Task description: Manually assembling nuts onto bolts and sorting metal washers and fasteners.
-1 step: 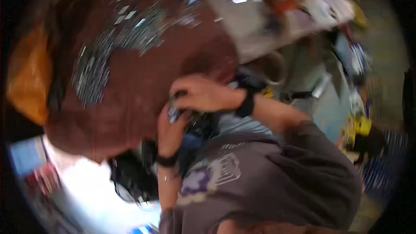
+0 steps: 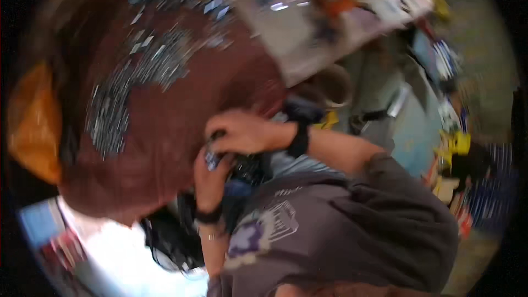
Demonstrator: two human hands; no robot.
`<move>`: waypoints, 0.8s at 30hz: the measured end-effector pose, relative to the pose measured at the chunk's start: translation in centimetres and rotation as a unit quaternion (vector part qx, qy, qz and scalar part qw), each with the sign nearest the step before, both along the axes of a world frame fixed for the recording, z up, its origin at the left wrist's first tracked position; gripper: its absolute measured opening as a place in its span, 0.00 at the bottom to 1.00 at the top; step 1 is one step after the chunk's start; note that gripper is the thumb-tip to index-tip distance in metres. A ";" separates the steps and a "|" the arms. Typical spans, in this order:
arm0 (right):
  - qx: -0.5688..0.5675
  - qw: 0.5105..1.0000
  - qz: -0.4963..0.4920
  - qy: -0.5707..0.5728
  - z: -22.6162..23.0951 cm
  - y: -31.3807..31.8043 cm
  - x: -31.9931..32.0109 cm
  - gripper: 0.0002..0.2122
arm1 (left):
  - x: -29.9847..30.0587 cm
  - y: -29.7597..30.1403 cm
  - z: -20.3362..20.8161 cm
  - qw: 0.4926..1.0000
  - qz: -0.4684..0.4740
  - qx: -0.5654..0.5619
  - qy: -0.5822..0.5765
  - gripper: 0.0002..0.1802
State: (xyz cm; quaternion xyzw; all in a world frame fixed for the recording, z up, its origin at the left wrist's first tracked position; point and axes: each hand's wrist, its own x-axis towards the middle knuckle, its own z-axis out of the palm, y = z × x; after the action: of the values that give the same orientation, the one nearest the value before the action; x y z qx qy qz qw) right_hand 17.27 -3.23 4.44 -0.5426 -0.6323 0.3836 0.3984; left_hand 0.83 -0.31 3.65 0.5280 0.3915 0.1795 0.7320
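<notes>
My hands meet at the near edge of a reddish-brown cloth-covered table (image 2: 165,115). My left hand (image 2: 209,184), below, is closed around a small shiny bluish-grey piece (image 2: 211,159). From above, my right hand (image 2: 242,131) bends its fingers down to the same spot. A small dark thing shows at its fingertips; blur hides what it is. Both wrists wear dark bands. Farther off on the cloth lie many small flat glinting pieces (image 2: 110,118), in a curved spread of clusters, several of them pale and square (image 2: 215,5).
An orange bag-like thing (image 2: 36,126) hangs at the left rim. A pale tabletop (image 2: 275,27) with mixed items adjoins at the far right. A brown round container (image 2: 333,85) stands below it. A black bag (image 2: 170,236) sits at the lower left, with yellow items (image 2: 455,143) at the right.
The whole view has shifted slightly, the table and hands sitting a little lower and more to the left. Both hands keep together on the small piece.
</notes>
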 end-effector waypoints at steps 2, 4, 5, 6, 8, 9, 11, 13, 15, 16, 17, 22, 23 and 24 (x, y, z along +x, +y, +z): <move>0.009 0.999 -0.027 0.037 -0.8 -1.4 -0.1 0.11 | 0.2 -0.5 0.2 0.999 -0.021 0.026 0.038 0.16; 0.017 0.997 -0.070 0.039 -0.5 -2.9 0.3 0.11 | 1.1 -0.8 0.3 0.988 -0.075 0.120 0.063 0.15; 0.012 0.995 -0.087 0.042 -0.1 -3.8 0.3 0.11 | 1.5 -1.2 -0.1 0.996 -0.069 0.061 0.013 0.14; -0.007 0.993 -0.113 0.033 0.5 -4.7 0.3 0.11 | 1.9 -1.8 0.0 0.997 -0.067 0.047 -0.005 0.15; -0.025 0.986 -0.163 0.024 1.6 -6.5 0.9 0.11 | 3.4 -2.7 0.7 0.996 -0.082 0.032 -0.026 0.15; -0.046 0.981 -0.186 0.023 2.0 -7.2 1.1 0.11 | 4.0 -3.1 1.2 0.996 -0.089 0.011 -0.012 0.15; -0.005 0.977 -0.212 -0.005 1.2 -8.2 1.6 0.11 | 5.0 -3.8 1.6 0.995 -0.102 -0.009 0.004 0.15; 0.065 0.966 -0.245 -0.047 0.8 -8.5 1.8 0.11 | 5.4 -4.1 1.8 0.996 -0.080 -0.027 0.007 0.14; 0.062 0.970 -0.235 -0.005 1.0 -8.5 1.8 0.10 | 5.1 -3.7 1.2 0.997 -0.078 -0.027 0.005 0.18; 0.060 0.972 -0.224 0.035 1.1 -8.3 1.8 0.10 | 4.8 -3.3 0.9 0.997 -0.075 -0.028 0.001 0.22; 0.059 0.974 -0.215 0.041 1.1 -8.0 1.6 0.10 | 4.4 -3.1 0.9 0.997 -0.065 -0.028 0.007 0.22; 0.012 0.977 -0.201 0.074 1.3 -6.0 0.8 0.09 | 2.4 -1.7 0.0 0.994 -0.048 0.090 0.025 0.16; 0.014 0.978 -0.194 0.072 1.1 -5.6 0.8 0.08 | 2.7 -1.6 0.3 0.998 -0.028 0.058 0.012 0.15; 0.018 0.978 -0.192 0.080 0.4 -5.4 1.3 0.07 | 3.8 -2.3 0.9 0.993 0.029 0.109 0.014 0.07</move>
State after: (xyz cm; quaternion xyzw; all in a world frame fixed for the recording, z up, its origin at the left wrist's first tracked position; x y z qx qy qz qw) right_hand 18.59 -8.64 4.83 -0.6144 -0.4890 0.3308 0.5235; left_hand 4.62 -2.57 4.54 0.5956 0.3951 0.2351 0.6587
